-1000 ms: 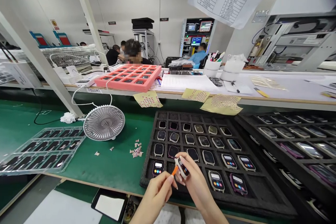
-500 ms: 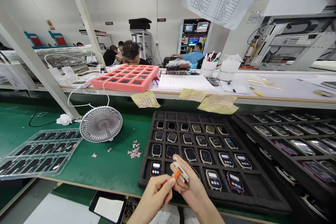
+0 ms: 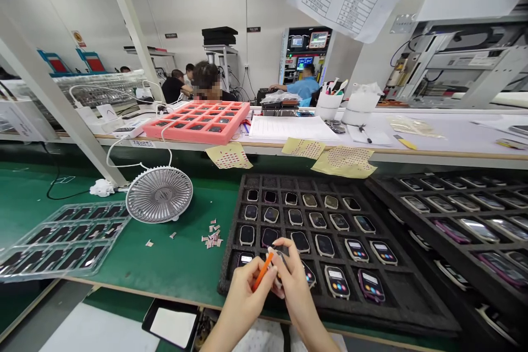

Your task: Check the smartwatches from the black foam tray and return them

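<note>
Gripping an orange stick (image 3: 263, 279), the left hand (image 3: 241, 303) angles its long axis toward 1 o'clock, tip meeting the watch (image 3: 279, 263) pinched in the right hand (image 3: 295, 292), above the 6 o'clock edge of the tray (image 3: 229, 278).

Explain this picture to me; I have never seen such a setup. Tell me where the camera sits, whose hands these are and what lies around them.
There is no machine here: a person works with two bare hands, and the camera sits on that person's head, looking forward and down. So the hands at the bottom edge are the wearer's own. The left hand pinches a thin orange tool, its tip close to a small watch held by the right hand; fingers hide most of it. Beneath lies a black foam tray with rows of pockets, most holding watches, some with lit screens. It rests on a green mat, near a white fan and a clear plastic tray. A pink tray sits on the shelf behind.
</note>
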### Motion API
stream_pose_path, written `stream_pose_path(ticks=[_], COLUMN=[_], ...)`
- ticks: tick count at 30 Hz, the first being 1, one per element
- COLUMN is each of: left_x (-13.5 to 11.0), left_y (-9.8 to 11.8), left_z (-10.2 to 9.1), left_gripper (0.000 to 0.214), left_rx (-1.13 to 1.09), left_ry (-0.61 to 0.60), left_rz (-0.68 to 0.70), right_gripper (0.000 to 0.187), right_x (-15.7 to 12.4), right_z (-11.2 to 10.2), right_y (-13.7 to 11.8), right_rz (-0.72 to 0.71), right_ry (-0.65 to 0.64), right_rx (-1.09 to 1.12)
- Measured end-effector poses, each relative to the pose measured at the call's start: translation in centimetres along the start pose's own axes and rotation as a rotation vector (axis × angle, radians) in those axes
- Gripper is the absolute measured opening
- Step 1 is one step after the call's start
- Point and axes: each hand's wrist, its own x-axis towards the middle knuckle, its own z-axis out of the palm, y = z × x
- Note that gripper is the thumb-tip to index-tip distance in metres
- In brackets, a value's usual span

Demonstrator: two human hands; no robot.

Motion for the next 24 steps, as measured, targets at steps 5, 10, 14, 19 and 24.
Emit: stream_pose_path(ticks=[5,10,14,19,24], left_x=[0.2,1.6,2.9,3.2,2.0], left_y=[-0.9,-3.1,-5.9,-7.5,-6.2], left_z=[-3.4,-9.6,-11.8,-12.3,-12.2], left_gripper=[0.046,0.045,0.044,0.039,0.045], left_rx=[0.017,0.406,0.657,0.662,0.564], left_ry=[0.18,0.443,0.506,0.498,0.493], left_rz=[-0.047,-0.038,-0.081,-0.143,-0.135], right_gripper=[0.021,0.015,0.021,0.015,0.032], right_x=[0.6,1.3,1.1,0.5,0.9], right_z=[-0.8,-1.3,-1.1,0.0,2.0], right_y=[0.1,1.7,2.8,2.1,2.6], right_rz=[-0.329,-0.501,-0.668,-0.8,-0.734], right_ry=[0.154,0.002,0.05,0.014,-0.061], right_rx=[-0.46,-0.957,-1.175,-1.366,-1.655])
